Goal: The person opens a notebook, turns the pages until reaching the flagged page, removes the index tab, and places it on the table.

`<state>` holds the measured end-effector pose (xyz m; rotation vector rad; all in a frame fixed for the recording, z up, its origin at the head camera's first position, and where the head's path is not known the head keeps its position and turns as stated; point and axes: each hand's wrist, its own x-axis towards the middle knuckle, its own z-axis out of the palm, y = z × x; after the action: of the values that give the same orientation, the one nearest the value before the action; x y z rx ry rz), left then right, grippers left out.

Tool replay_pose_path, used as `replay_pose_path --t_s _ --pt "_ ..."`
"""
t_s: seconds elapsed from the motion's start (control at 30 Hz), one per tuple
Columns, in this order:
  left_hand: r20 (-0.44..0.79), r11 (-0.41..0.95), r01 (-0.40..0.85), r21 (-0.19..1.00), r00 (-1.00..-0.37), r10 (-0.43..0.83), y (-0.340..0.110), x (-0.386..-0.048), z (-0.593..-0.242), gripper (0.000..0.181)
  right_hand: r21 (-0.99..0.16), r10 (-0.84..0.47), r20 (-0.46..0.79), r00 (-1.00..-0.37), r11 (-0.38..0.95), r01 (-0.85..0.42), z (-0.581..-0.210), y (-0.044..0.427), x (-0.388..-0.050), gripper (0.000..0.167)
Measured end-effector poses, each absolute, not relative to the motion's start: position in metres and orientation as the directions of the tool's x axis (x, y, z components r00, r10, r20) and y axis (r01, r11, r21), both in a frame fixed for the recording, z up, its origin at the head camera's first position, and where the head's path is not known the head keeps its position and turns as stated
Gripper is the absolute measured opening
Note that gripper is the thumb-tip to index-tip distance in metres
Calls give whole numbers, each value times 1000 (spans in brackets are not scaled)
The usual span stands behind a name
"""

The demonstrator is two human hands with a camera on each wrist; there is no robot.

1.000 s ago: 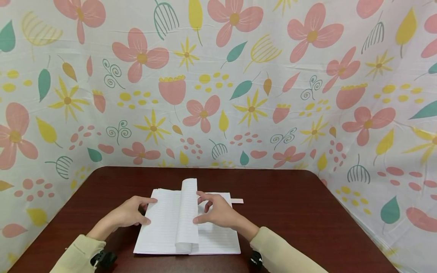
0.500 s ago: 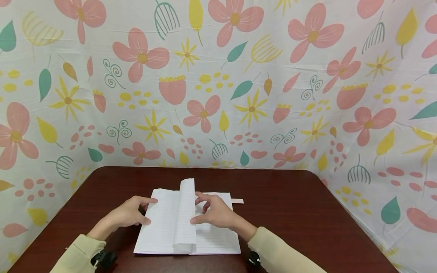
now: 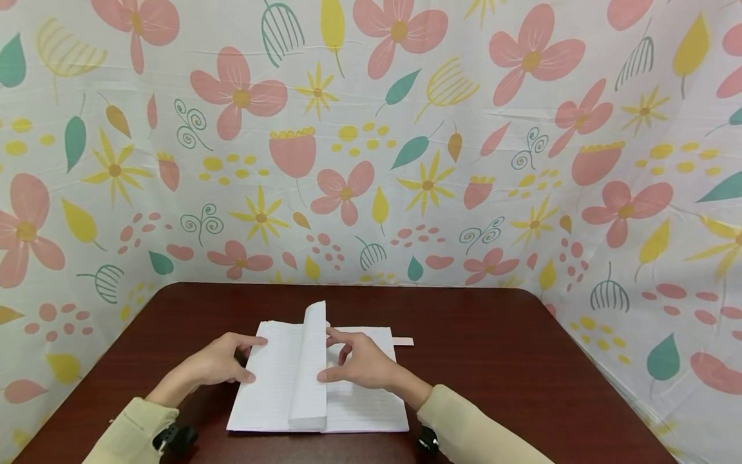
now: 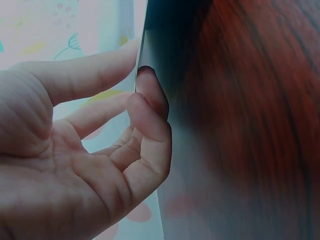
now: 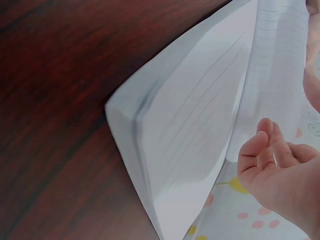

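Note:
An open notebook (image 3: 371, 407) with white ruled pages lies on the table in the head view. My left hand (image 3: 216, 362) grips its left edge; in the left wrist view the thumb is on one side and curled fingers (image 4: 152, 135) on the other. With the right hand (image 3: 368, 362) I hold the free edge of a lifted page (image 3: 307, 377), thumb in front, other fingers partly hidden behind it. The page stands curled near the middle. In the right wrist view the notebook's thick corner (image 5: 137, 112) shows; whether one sheet or more is lifted, I cannot tell.
A pale paper strip (image 3: 402, 341) sticks out past the notebook's right edge. The dark brown table (image 3: 493, 374) spreads around the notebook. A flower-printed cloth (image 3: 371, 193) hangs behind it and along both sides. Black wrist straps (image 3: 175, 440) are at the sleeve cuffs.
My right hand has moved slightly left, carrying the lifted page's edge with it toward the left side of the notebook. The left hand has stayed in place.

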<state>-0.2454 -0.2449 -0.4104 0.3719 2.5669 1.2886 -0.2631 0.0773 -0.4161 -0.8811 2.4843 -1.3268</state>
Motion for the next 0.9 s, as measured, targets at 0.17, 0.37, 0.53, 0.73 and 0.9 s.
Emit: replay_pose_path --t_s 0.17,0.37,0.53,0.73,0.9 --pt "-104 569 135 811 -924 368 -248 -246 -411 72 -804 -597 107 -795 419 -423 -417 76 -263 88" --pt "-113 542 139 829 -907 406 -250 -246 -412 74 -799 -613 103 -783 418 -432 -416 74 -263 77" --pt "-112 528 141 838 -901 420 -250 -245 -412 75 -798 -656 73 -751 413 -438 -417 73 -262 69" --pt "-97 529 164 833 -897 431 -251 -245 -413 74 -794 -668 9 -744 448 -412 -417 73 -261 76" --pt "-100 549 158 821 -906 411 -250 -245 -412 74 -788 -681 -3 -732 452 -418 -419 73 -261 77"
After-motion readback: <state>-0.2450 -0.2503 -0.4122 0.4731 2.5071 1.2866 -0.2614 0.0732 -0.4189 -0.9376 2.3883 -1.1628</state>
